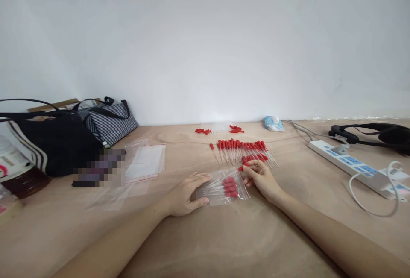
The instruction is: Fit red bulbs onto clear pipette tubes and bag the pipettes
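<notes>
A clear plastic zip bag (pixel 211 191) lies on the table with several droppers in it, their red bulbs (pixel 230 187) towards the right end. My left hand (pixel 188 192) holds the bag's left end, thumb on the near side and fingers on the far side. At the bag's right, red-lined end, my right hand (pixel 261 179) pinches a glass dropper by its red rubber bulb (pixel 243 166); the dropper's tube is hard to make out against the bag. Just beyond the right hand lies a row of red-bulbed droppers (pixel 237 145), with a few more in front of it.
Flat zip bags (pixel 145 160) lie to the left, near black and striped bags (pixel 110 120). By the wall are loose red bulbs (pixel 202 131) and clear glass tubes (pixel 219 127). A blue-and-white crumpled item (pixel 273 123), a power strip (pixel 349 165) with cables and a black headset (pixel 371 135) lie right.
</notes>
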Demonstrator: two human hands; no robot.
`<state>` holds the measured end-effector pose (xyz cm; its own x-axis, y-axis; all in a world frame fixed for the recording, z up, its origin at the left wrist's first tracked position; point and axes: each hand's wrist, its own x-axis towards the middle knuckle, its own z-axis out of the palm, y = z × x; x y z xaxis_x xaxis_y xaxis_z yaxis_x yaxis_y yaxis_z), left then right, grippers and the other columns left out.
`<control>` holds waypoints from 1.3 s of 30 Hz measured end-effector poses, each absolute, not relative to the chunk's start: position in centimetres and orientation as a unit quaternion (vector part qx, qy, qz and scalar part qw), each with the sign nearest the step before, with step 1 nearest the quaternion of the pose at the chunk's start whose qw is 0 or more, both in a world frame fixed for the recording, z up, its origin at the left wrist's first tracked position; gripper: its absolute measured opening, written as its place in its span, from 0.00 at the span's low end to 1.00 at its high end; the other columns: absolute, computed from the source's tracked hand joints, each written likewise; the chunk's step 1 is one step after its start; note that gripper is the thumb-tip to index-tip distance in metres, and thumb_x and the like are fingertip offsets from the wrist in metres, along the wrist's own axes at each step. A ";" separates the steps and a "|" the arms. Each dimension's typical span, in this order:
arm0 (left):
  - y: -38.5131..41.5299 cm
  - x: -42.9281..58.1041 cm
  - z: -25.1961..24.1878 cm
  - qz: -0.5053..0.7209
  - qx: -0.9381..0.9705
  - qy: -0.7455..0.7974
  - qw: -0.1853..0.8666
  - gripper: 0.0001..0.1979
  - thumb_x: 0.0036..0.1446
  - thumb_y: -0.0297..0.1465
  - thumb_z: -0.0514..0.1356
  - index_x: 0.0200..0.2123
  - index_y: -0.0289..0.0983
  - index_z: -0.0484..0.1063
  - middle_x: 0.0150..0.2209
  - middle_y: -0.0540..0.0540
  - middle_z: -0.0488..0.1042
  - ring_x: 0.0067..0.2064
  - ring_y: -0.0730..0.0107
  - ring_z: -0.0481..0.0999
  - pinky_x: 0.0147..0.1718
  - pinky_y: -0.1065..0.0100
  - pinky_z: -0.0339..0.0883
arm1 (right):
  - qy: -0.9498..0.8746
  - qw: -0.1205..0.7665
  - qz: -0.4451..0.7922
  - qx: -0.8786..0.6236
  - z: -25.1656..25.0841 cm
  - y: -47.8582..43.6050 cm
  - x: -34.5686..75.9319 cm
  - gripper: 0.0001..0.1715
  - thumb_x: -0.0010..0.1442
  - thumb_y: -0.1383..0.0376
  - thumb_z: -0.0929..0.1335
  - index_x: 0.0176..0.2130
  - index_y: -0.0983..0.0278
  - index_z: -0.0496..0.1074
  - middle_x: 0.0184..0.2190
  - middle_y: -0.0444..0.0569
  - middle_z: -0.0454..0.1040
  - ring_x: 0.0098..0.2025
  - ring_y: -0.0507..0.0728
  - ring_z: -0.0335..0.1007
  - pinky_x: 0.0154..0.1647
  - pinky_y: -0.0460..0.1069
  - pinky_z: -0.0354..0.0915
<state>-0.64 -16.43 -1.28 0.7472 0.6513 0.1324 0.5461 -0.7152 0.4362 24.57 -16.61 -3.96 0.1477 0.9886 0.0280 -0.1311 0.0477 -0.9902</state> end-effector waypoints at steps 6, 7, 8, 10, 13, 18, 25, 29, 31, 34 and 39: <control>-16.3 -0.7 -1.4 0.144 0.917 0.322 0.187 0.26 0.53 0.36 0.55 0.55 0.39 0.55 0.56 0.44 0.60 0.57 0.61 0.57 0.55 0.56 0.51 | -0.528 0.471 0.483 -0.515 -5.1 -16.3 24.6 0.19 0.42 0.56 0.70 0.29 0.63 0.62 0.16 0.39 0.67 0.14 0.48 0.60 0.12 0.42 0.56; -16.3 -0.7 -1.5 0.144 0.917 0.322 0.187 0.26 0.53 0.37 0.55 0.55 0.39 0.55 0.56 0.44 0.60 0.57 0.61 0.57 0.55 0.56 0.50 | -0.542 0.464 0.479 -0.511 -5.3 -16.2 24.5 0.18 0.42 0.55 0.70 0.29 0.64 0.64 0.18 0.41 0.69 0.15 0.48 0.62 0.14 0.43 0.58; -16.3 -0.7 -1.5 0.143 0.917 0.322 0.187 0.26 0.53 0.37 0.55 0.55 0.39 0.55 0.56 0.44 0.60 0.57 0.60 0.57 0.55 0.56 0.50 | -0.555 0.463 0.473 -0.503 -5.4 -16.1 24.4 0.18 0.43 0.55 0.70 0.29 0.64 0.65 0.20 0.44 0.71 0.17 0.50 0.64 0.16 0.44 0.61; -16.3 -0.6 -1.4 0.142 0.917 0.322 0.187 0.26 0.53 0.37 0.55 0.56 0.39 0.54 0.55 0.44 0.60 0.57 0.60 0.57 0.55 0.56 0.50 | -0.588 0.465 0.459 -0.476 -5.5 -15.8 24.3 0.18 0.47 0.53 0.67 0.30 0.65 0.69 0.25 0.48 0.73 0.24 0.53 0.69 0.24 0.47 0.65; -16.4 -0.5 -1.3 0.148 0.916 0.322 0.186 0.26 0.53 0.36 0.55 0.55 0.39 0.55 0.55 0.44 0.61 0.57 0.60 0.58 0.55 0.56 0.51 | -0.674 0.434 0.393 -0.451 -4.9 -15.6 24.3 0.17 0.53 0.55 0.63 0.31 0.66 0.73 0.31 0.50 0.74 0.32 0.55 0.70 0.35 0.51 0.66; -16.5 -0.5 -1.2 0.154 0.924 0.312 0.158 0.25 0.53 0.35 0.55 0.55 0.40 0.57 0.57 0.43 0.58 0.58 0.57 0.54 0.56 0.51 0.46 | -0.813 0.320 0.242 -0.422 -3.4 -15.7 24.8 0.15 0.57 0.68 0.59 0.35 0.63 0.74 0.34 0.51 0.71 0.39 0.55 0.65 0.42 0.50 0.62; -16.4 -0.3 -0.8 0.106 0.954 0.220 0.172 0.22 0.55 0.28 0.50 0.54 0.47 0.59 0.59 0.50 0.54 0.58 0.64 0.55 0.57 0.56 0.46 | -0.807 0.332 0.266 -0.410 -3.7 -15.8 25.5 0.15 0.57 0.70 0.59 0.40 0.60 0.72 0.37 0.49 0.70 0.41 0.55 0.65 0.43 0.51 0.61; -17.3 -1.2 -0.2 0.094 0.948 0.251 0.170 0.21 0.57 0.30 0.49 0.55 0.48 0.58 0.58 0.51 0.55 0.58 0.63 0.55 0.56 0.56 0.48 | -0.777 0.347 0.265 -0.454 -4.2 -15.8 25.9 0.12 0.56 0.67 0.61 0.37 0.63 0.72 0.33 0.50 0.71 0.36 0.54 0.66 0.40 0.51 0.62; -18.3 -2.3 -0.2 0.091 0.937 0.298 0.157 0.21 0.58 0.31 0.48 0.55 0.49 0.57 0.59 0.51 0.54 0.58 0.61 0.55 0.56 0.56 0.50 | -0.771 0.352 0.256 -0.464 -4.3 -15.9 25.9 0.11 0.55 0.66 0.62 0.36 0.63 0.72 0.33 0.49 0.71 0.35 0.54 0.66 0.38 0.51 0.62; -19.7 -4.1 -0.9 0.105 0.915 0.371 0.119 0.21 0.59 0.34 0.48 0.56 0.50 0.55 0.58 0.50 0.56 0.57 0.59 0.58 0.53 0.56 0.55 | -0.773 0.360 0.244 -0.462 -4.3 -16.1 25.8 0.10 0.54 0.66 0.63 0.34 0.63 0.73 0.31 0.49 0.71 0.34 0.54 0.66 0.37 0.50 0.63; -19.4 -4.7 -1.6 0.140 0.872 0.469 -0.016 0.18 0.56 0.38 0.49 0.49 0.43 0.66 0.52 0.44 0.65 0.52 0.54 0.64 0.49 0.54 0.58 | -0.784 0.355 0.227 -0.455 -4.0 -16.3 25.6 0.10 0.54 0.65 0.62 0.32 0.63 0.73 0.29 0.49 0.70 0.33 0.54 0.66 0.34 0.49 0.63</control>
<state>-4.69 -19.38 -1.58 0.5217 0.8127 0.2595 0.8218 -0.5604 0.1027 25.56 -16.32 -3.97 -0.3330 0.8754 0.3504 0.5535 0.4824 -0.6789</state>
